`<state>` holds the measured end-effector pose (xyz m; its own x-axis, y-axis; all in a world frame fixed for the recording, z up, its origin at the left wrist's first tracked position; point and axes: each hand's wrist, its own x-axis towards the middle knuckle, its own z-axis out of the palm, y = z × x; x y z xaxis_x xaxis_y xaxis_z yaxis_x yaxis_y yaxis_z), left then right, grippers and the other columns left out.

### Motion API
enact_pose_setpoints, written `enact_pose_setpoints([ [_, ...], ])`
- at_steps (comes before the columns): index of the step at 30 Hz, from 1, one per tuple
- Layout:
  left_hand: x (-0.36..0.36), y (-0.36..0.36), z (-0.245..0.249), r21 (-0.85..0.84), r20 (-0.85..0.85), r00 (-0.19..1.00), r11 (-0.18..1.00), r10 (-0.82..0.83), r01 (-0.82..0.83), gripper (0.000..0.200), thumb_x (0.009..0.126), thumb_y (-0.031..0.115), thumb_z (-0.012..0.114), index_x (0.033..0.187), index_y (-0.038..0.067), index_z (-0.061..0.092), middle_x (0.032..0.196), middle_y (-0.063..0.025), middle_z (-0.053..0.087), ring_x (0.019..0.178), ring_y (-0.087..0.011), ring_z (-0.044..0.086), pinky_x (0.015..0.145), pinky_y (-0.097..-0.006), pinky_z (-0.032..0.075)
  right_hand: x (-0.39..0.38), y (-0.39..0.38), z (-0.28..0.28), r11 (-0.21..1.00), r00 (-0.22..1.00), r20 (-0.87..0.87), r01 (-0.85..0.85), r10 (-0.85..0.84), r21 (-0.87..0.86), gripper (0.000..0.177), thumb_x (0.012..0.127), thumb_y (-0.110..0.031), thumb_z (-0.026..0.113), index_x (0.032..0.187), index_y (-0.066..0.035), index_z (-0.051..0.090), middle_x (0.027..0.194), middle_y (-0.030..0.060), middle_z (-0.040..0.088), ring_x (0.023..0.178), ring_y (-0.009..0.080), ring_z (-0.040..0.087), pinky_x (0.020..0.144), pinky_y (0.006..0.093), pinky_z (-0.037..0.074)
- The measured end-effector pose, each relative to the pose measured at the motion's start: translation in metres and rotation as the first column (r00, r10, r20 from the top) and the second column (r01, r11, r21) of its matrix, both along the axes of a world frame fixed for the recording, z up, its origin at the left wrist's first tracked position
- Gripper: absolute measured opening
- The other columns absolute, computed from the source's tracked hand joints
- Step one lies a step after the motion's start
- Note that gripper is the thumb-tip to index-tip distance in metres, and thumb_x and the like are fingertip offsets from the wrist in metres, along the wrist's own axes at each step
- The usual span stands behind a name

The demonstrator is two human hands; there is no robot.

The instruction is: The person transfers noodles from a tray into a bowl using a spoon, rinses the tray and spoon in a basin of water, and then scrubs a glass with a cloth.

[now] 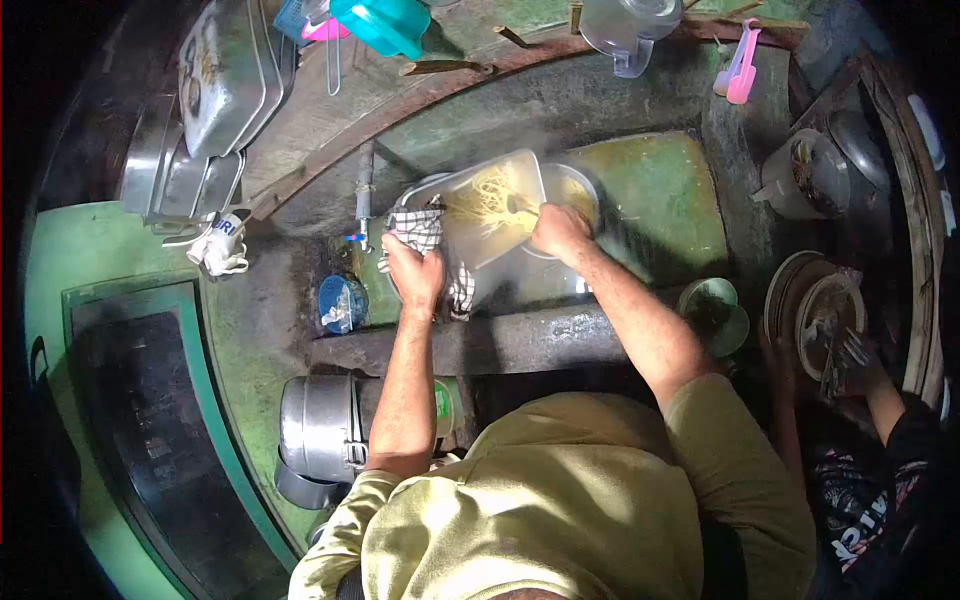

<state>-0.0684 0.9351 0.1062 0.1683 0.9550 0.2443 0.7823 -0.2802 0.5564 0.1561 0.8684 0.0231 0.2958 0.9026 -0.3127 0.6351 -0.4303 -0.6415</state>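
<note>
A tilted, pale translucent tub (487,247) holds yellow noodles (492,190), and steam rises around it. My left hand (415,272) is closed on a black-and-white checkered cloth (418,228), bunched against the tub's left side. Part of the cloth hangs down below the tub. At the tub's right edge, my right hand (562,232) is closed; what its fingers grip is hidden, though a pale, flat shape shows beside them among the noodles. A round bowl (593,195) with yellowish contents stands behind the tub and my right hand.
A tap (364,215) and a blue basket (342,303) are on the left. The low sink wall (540,340) runs before me. Metal pots (318,420) stand below left. At right, another person's hand (855,350) is over a round dish (830,290), near green bowls (714,315).
</note>
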Motion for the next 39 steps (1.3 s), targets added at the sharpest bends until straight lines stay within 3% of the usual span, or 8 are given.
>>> enact_pose_setpoints([
  [5, 0.020, -0.019, 0.018, -0.061, 0.221, 0.974, 0.996, -0.045, 0.060, 0.048, 0.069, 0.001, 0.061, 0.111, -0.006, 0.039, 0.098, -0.0243, 0.056, 0.094, -0.0349, 0.058, 0.086, -0.0402, 0.044, -0.019, 0.011, 0.030, 0.976, 0.970, -0.223, 0.137, -0.098, 0.167, 0.021, 0.084, -0.018, 0.053, 0.096, -0.003, 0.061, 0.087, 0.0226, 0.065, 0.086, 0.0385, 0.064, 0.076, 0.0479, 0.050],
  [13, 0.002, -0.007, -0.006, 0.029, 0.028, 0.997, 0.997, -0.070, 0.069, 0.048, 0.066, -0.002, 0.057, 0.111, -0.005, 0.040, 0.101, -0.0242, 0.054, 0.096, -0.0395, 0.055, 0.089, -0.0403, 0.042, -0.006, 0.012, 0.014, 0.999, 0.995, -0.099, 0.032, -0.030, 0.021, 0.023, 0.083, -0.014, 0.048, 0.097, -0.006, 0.064, 0.090, 0.0186, 0.066, 0.086, 0.0355, 0.064, 0.077, 0.0446, 0.049],
  [16, 0.012, -0.017, -0.001, -0.012, 0.192, 0.976, 0.994, -0.104, 0.108, 0.048, 0.065, -0.002, 0.056, 0.110, -0.006, 0.040, 0.099, -0.0232, 0.053, 0.095, -0.0383, 0.055, 0.089, -0.0407, 0.041, -0.017, 0.020, 0.020, 0.934, 0.890, -0.398, 0.311, -0.222, 0.174, 0.019, 0.083, -0.017, 0.049, 0.091, -0.005, 0.063, 0.089, 0.0190, 0.066, 0.085, 0.0369, 0.064, 0.074, 0.0429, 0.049],
  [20, -0.001, -0.005, -0.021, 0.027, 0.195, 0.977, 0.996, -0.091, 0.088, 0.046, 0.064, -0.004, 0.054, 0.107, -0.005, 0.039, 0.098, -0.0218, 0.050, 0.095, -0.0359, 0.052, 0.091, -0.0409, 0.039, -0.039, 0.005, 0.012, 0.993, 0.964, -0.263, 0.065, -0.037, 0.098, 0.019, 0.083, -0.017, 0.048, 0.089, -0.006, 0.063, 0.091, 0.0192, 0.066, 0.089, 0.0366, 0.063, 0.078, 0.0440, 0.049],
  [23, 0.000, -0.008, -0.013, 0.018, 0.211, 0.973, 0.996, -0.090, 0.088, 0.047, 0.064, -0.004, 0.055, 0.108, -0.005, 0.038, 0.097, -0.0216, 0.049, 0.094, -0.0353, 0.051, 0.090, -0.0411, 0.039, -0.021, 0.010, 0.025, 1.000, 0.964, -0.265, -0.002, 0.006, 0.015, 0.022, 0.081, -0.015, 0.049, 0.094, -0.005, 0.063, 0.095, 0.0207, 0.066, 0.093, 0.0374, 0.063, 0.083, 0.0466, 0.048],
  [27, 0.005, -0.016, -0.007, -0.005, 0.156, 0.982, 0.994, -0.110, 0.112, 0.050, 0.066, -0.003, 0.058, 0.111, -0.005, 0.038, 0.099, -0.0231, 0.053, 0.094, -0.0356, 0.055, 0.088, -0.0407, 0.042, -0.032, 0.020, 0.017, 0.963, 0.949, -0.282, 0.199, -0.144, 0.181, 0.021, 0.081, -0.017, 0.048, 0.084, -0.001, 0.062, 0.089, 0.0234, 0.064, 0.088, 0.0384, 0.063, 0.077, 0.0461, 0.048],
  [31, 0.009, -0.013, -0.003, 0.043, 0.158, 0.984, 0.997, -0.077, 0.071, 0.050, 0.066, 0.000, 0.059, 0.111, -0.005, 0.039, 0.098, -0.0248, 0.054, 0.093, -0.0395, 0.056, 0.086, -0.0422, 0.043, -0.023, 0.002, -0.010, 0.999, 0.982, -0.187, -0.042, 0.040, -0.007, 0.026, 0.080, -0.016, 0.051, 0.099, -0.002, 0.061, 0.105, 0.0205, 0.063, 0.101, 0.0389, 0.060, 0.084, 0.0476, 0.047],
  [39, 0.022, -0.027, -0.006, 0.217, -0.017, 0.979, 0.955, -0.203, 0.202, 0.048, 0.063, 0.002, 0.064, 0.106, -0.001, 0.043, 0.093, -0.0221, 0.053, 0.086, -0.0430, 0.054, 0.078, -0.0458, 0.044, -0.015, 0.024, -0.044, 0.909, 0.902, -0.248, 0.394, -0.354, 0.135, 0.018, 0.081, -0.014, 0.049, 0.085, 0.000, 0.060, 0.085, 0.0261, 0.063, 0.085, 0.0425, 0.062, 0.073, 0.0498, 0.047],
])
